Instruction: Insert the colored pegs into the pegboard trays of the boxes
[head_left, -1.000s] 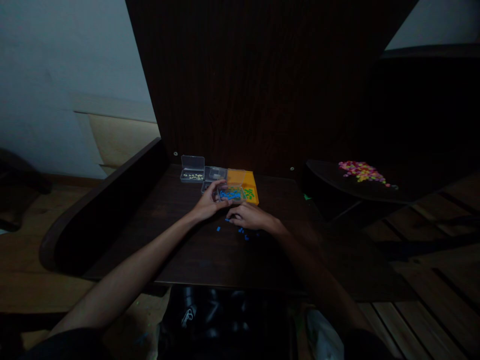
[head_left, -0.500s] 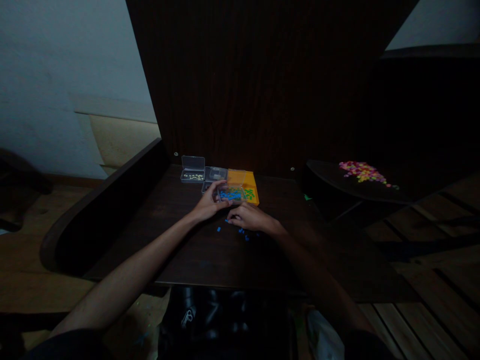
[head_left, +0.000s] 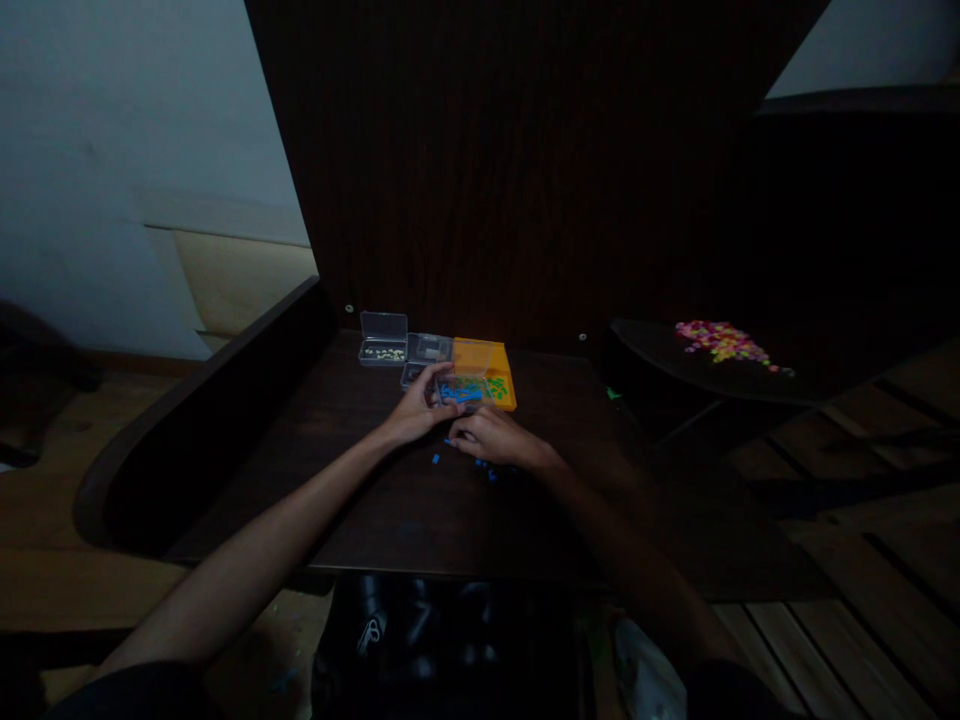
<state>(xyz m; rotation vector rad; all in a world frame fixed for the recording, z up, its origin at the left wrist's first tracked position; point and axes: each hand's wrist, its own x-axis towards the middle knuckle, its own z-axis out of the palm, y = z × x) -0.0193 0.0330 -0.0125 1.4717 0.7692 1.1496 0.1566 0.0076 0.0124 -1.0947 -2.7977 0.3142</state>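
My left hand (head_left: 420, 408) is closed around the left side of a clear plastic box that holds blue pieces (head_left: 466, 393). Just right of it, my right hand (head_left: 487, 436) is low over the dark table, its fingertips pinched at a small blue piece (head_left: 448, 441). One more loose blue piece (head_left: 436, 459) lies nearer to me, and several others (head_left: 491, 475) are under and beside my right hand. Behind the box sits a yellow tray (head_left: 510, 388) with green pieces (head_left: 496, 386) in its right part.
A clear open-lidded box (head_left: 384, 328) with pale pieces stands at the back left, beside further clear compartments (head_left: 430, 347). On a dark ledge to the right is a pile of pink and yellow pieces (head_left: 724, 340). A tall dark panel (head_left: 525, 180) rises behind the table (head_left: 360, 520).
The view has shifted very slightly. My right fingertips have edged a little left with the small blue piece; my left hand stays on the box.
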